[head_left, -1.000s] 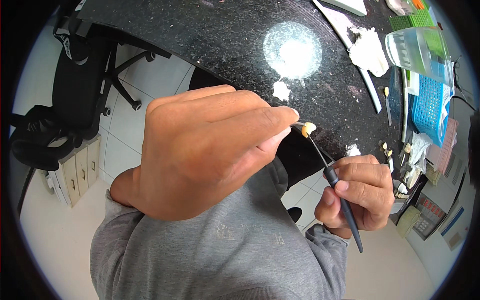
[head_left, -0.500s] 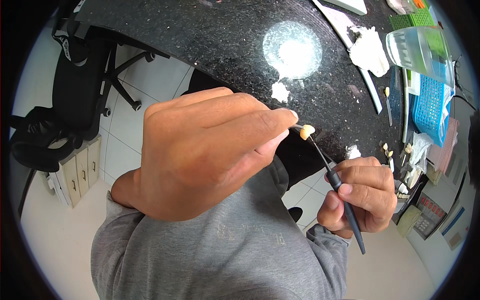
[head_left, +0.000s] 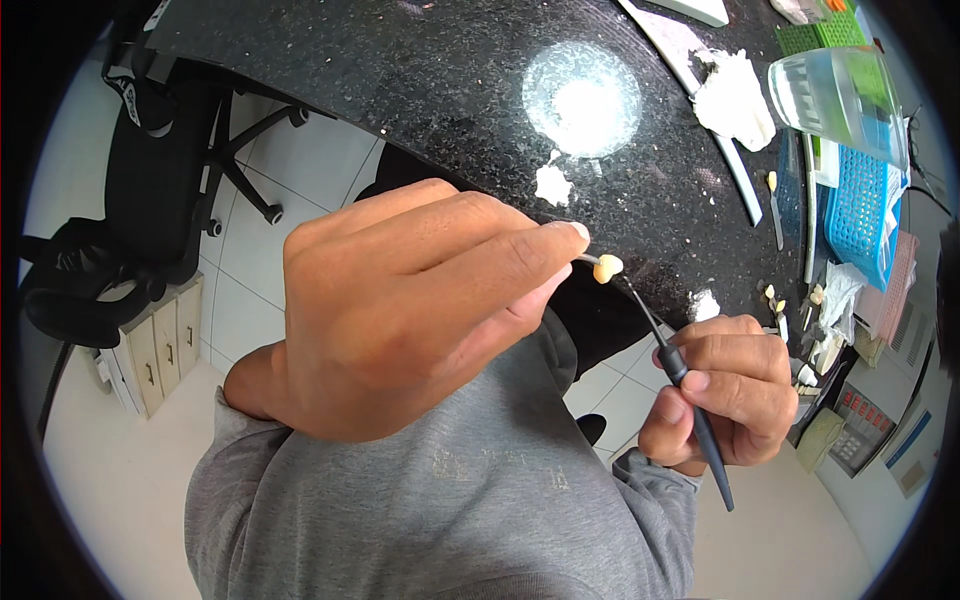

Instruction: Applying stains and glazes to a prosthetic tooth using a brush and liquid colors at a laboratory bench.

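A small yellowish tooth crown [head_left: 607,268] sits on the tip of a thin metal holder [head_left: 588,259]. My left hand [head_left: 420,300] is closed around that holder, its thumb and forefinger pinching it; most of the holder is hidden inside the hand. In my right hand [head_left: 730,395] is a slim dark-handled tool [head_left: 708,440] with a fine, pointed tip, possibly a brush, gripped between thumb and fingers. Its tip points up and left at the crown, with a small gap between them.
The dark speckled worktop [head_left: 430,90] carries white clumps [head_left: 552,186] and crumpled tissue [head_left: 735,100]. At the right stand a clear cup of liquid [head_left: 835,105], a blue basket [head_left: 860,215] and several small tooth pieces [head_left: 775,300]. A black office chair [head_left: 165,170] is at the left.
The crown has shifted slightly left with my left hand. The dark tool's tip, which was touching or very near the crown, is now a little apart from it.
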A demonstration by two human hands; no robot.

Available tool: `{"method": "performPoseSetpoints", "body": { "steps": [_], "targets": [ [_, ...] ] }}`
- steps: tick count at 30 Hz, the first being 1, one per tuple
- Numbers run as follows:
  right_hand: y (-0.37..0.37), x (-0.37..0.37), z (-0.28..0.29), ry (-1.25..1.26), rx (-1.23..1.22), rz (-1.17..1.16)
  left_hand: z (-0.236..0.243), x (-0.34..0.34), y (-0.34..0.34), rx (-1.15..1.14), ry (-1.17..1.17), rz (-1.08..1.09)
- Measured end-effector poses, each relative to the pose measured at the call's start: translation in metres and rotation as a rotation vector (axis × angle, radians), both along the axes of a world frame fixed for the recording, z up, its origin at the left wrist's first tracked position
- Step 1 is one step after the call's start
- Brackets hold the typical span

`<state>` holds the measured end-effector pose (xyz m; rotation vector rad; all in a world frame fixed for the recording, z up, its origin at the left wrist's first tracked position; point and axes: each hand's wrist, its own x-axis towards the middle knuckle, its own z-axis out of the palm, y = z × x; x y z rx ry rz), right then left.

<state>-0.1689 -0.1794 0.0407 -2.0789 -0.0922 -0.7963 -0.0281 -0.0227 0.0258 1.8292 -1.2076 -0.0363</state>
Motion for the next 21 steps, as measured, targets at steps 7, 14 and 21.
{"method": "performPoseSetpoints", "body": {
  "steps": [7, 14, 21],
  "targets": [
    [0.0002, 0.0030, 0.0007, 0.053, -0.022, 0.006, -0.0034, -0.0012, 0.0016, -0.007, -0.044, 0.004],
    [0.0001, -0.0029, -0.0008, 0.063, -0.024, 0.009, -0.0060, -0.0035, 0.0007, -0.018, -0.057, 0.008],
    [-0.0009, -0.0017, -0.0001, 0.077, -0.037, 0.025, -0.0072, -0.0032, 0.0005, -0.029, -0.082, 0.009]
  ]
}}
